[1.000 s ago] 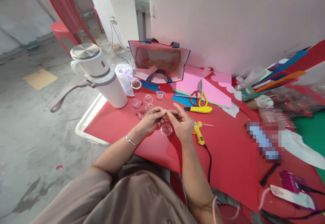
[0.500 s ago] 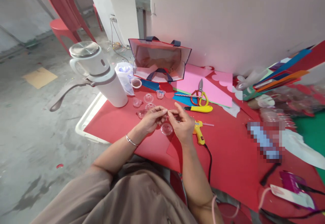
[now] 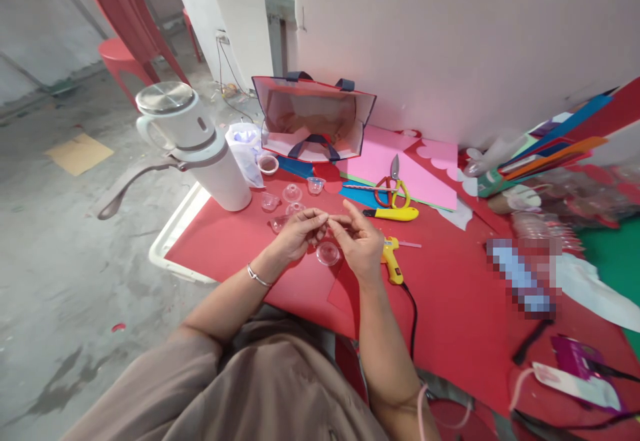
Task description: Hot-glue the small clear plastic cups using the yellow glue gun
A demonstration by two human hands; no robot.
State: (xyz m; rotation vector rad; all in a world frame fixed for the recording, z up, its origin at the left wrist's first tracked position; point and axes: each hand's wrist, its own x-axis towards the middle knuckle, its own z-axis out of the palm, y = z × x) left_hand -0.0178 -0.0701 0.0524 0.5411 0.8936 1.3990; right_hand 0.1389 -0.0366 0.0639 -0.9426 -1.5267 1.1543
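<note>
My left hand [image 3: 300, 233] and my right hand [image 3: 361, 244] meet fingertip to fingertip above the red table covering. Thumb and fingers of each are pinched together; whatever lies between them is too small or hidden to name. Just below the hands rests a clear plastic dome lid [image 3: 328, 253]. Several more small clear cups and lids, among them a clear cup [image 3: 315, 185], sit beyond my left hand. To the right of my right hand lies a yellow glue gun [image 3: 393, 261] with a black cord. A yellow-handled cutter [image 3: 397, 214] is a little farther away.
A large white tumbler [image 3: 215, 161] stands at the left edge. Behind are an upright paper bag [image 3: 315, 121], scissors [image 3: 395, 184] and pink paper [image 3: 425, 174]. Stacked clear cups [image 3: 543, 227] and a purple box [image 3: 575, 361] lie to the right.
Almost nothing differs. My hands keep the same pinched position, and the view has shifted very slightly.
</note>
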